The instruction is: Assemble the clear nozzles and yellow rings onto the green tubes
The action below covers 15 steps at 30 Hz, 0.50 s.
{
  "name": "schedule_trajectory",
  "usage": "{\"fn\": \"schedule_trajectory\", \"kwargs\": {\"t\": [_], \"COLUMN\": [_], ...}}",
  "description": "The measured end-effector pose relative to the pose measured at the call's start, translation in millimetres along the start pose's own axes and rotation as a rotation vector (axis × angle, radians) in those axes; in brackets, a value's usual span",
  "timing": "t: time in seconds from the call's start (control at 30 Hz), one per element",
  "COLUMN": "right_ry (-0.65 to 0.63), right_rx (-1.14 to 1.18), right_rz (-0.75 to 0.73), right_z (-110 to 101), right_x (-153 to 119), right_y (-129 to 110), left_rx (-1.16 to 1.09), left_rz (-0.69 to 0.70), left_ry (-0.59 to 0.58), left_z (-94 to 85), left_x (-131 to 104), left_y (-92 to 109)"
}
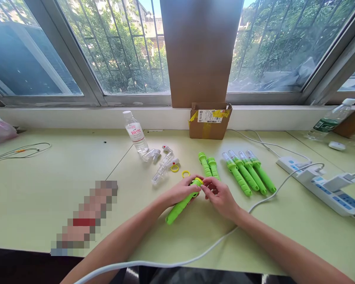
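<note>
My left hand (185, 189) is wrapped round a green plastic handle (177, 210), tilted with its threaded end up and to the right. A yellow ring (198, 180) sits at that end. The fingertips of my right hand (220, 194) are pinched against the ring's edge, partly hiding it. Just beyond my hands, two green handles without clear tops (208, 163) lie side by side. To their right rests a row of several green handles with clear tops (248, 171). Clear plastic tops with white ends (162, 167) lie to the left, near a loose yellow ring (174, 168) and another yellow ring (185, 173).
A water bottle (136, 134) and a cardboard box (208, 124) stand at the back. On the right are a power strip (322, 185) and a second bottle (328, 122). A white cable (207, 254) crosses the front over my forearms' area. A pixelated object (85, 217) lies left.
</note>
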State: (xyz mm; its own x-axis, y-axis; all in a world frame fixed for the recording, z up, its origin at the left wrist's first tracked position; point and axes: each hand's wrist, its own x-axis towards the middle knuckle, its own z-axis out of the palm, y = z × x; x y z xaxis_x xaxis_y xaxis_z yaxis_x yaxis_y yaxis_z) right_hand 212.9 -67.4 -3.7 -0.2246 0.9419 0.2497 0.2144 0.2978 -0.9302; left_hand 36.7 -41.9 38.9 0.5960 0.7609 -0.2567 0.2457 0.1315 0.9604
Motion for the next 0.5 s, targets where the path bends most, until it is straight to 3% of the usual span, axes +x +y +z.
{"fn": "schedule_trajectory", "kwargs": {"t": [0.23, 0.5], "right_ry": [0.032, 0.049], "right_rx": [-0.004, -0.015], "right_rz": [0.020, 0.023], "right_z": [-1.1, -1.7], "right_x": [-0.3, -1.0], "right_y": [0.2, 1.1], "left_rx": [-0.003, -0.067], "left_rz": [-0.065, -0.045], "left_ry": [-0.006, -0.040], "left_z": [-2.5, -2.2], "left_x": [2.2, 4.8], "left_y": [-4.3, -6.9]}}
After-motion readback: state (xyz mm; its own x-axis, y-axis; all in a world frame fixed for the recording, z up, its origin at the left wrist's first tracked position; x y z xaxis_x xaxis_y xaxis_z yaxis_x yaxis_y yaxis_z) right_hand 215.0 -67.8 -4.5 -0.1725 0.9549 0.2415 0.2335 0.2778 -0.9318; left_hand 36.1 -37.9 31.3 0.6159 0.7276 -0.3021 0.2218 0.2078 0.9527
